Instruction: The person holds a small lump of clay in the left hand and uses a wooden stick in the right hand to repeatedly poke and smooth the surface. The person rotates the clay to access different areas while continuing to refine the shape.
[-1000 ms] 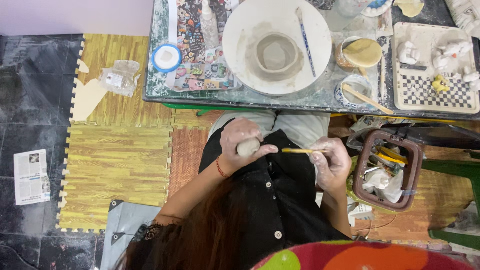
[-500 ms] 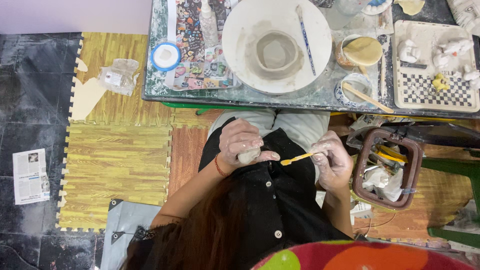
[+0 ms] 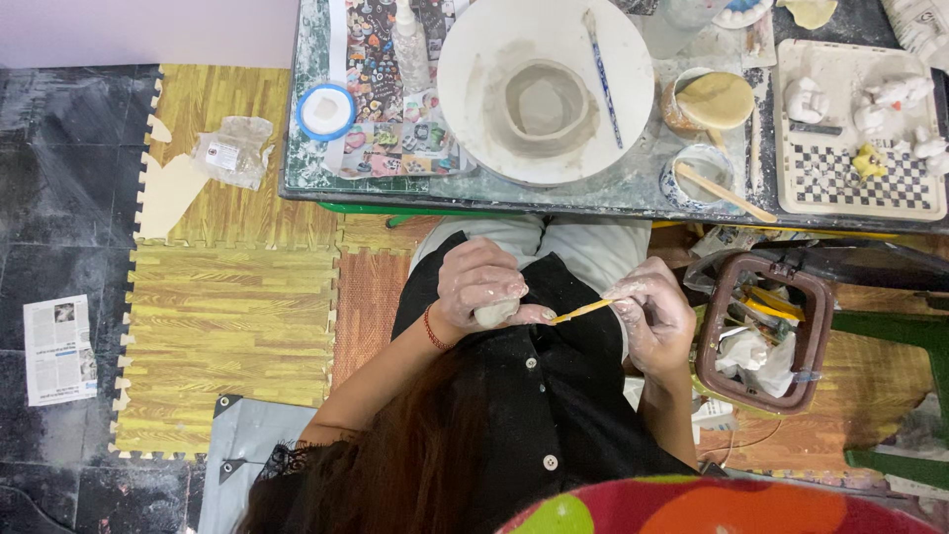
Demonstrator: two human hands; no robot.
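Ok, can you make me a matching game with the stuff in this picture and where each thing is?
Things:
1. small clay lump
2. thin yellow stick
3. grey clay bowl
4. newspaper page

Places:
A. on the dark floor at the far left
B. on the round white board on the table
C. in the left hand
D. pinched in the right hand

Pairs: 1-C, 2-D, 3-B, 4-A

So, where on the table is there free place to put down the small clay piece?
Little room. A bare strip of table runs along the near edge, between the round white board holding the clay bowl and the small cup with a wooden stick. The patterned sheet lies flat beside the blue-rimmed lid. The right side, around the checkered tray, is crowded.
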